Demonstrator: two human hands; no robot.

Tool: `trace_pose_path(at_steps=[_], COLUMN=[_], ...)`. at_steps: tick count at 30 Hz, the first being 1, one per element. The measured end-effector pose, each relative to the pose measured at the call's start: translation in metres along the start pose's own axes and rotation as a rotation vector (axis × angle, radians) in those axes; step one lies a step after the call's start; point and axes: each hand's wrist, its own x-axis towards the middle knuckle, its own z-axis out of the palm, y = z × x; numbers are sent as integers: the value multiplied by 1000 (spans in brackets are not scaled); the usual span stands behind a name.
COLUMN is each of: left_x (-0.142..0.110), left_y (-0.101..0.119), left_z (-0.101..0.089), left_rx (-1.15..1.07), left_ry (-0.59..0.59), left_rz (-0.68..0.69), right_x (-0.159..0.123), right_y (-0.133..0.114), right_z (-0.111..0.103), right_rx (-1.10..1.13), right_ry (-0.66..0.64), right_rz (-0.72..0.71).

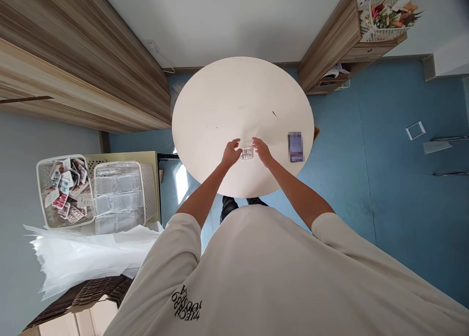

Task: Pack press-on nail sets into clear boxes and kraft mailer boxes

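Note:
A small clear plastic box with several small pieces inside rests on the round cream table near its front edge. My left hand grips the box's left side with curled fingers. My right hand holds the box's right side, fingers bent over its top. A phone lies flat on the table to the right of my right hand.
To my left, one white basket holds several coloured packets and another holds clear plastic boxes. White sheets lie below them. Wooden cabinets stand at left and back right. Blue floor surrounds the table.

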Motion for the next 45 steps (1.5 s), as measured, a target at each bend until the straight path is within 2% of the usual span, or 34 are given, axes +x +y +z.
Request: trace_pose_path(at_steps=[7,12,14,16,20,23,27,34,45], left_x=[-27,-40,-44,-49,-61,-66,-68,-73,-75], left_y=[-21,-35,-37,-39,-42,-46,-49,-47,-53], left_z=[7,12,12,11,10,9,9,14,23], left_rx=[41,164,265,407,718,857,953,998,1010], left_ry=[20,-26,-36,-52,-161,-227,-266,-272,-278], left_rz=[9,11,45,139,325,384,407,383,350], right_x=[-20,-33,-37,-41,-51,-57,-61,-63,-70], right_y=[21,37,44,51,61,63,67,73,67], right_z=[0,3,4,4,3,1,-3,-2,2], right_rx=[-46,-173,-288,-465,-853,-1035,-1166,-1273,-1369], right_ry=[-15,-49,-63,-84,-190,-240,-274,-287,-326], right_rz=[-46,-38,-95,-208,-411,-489,-564,-586,-552])
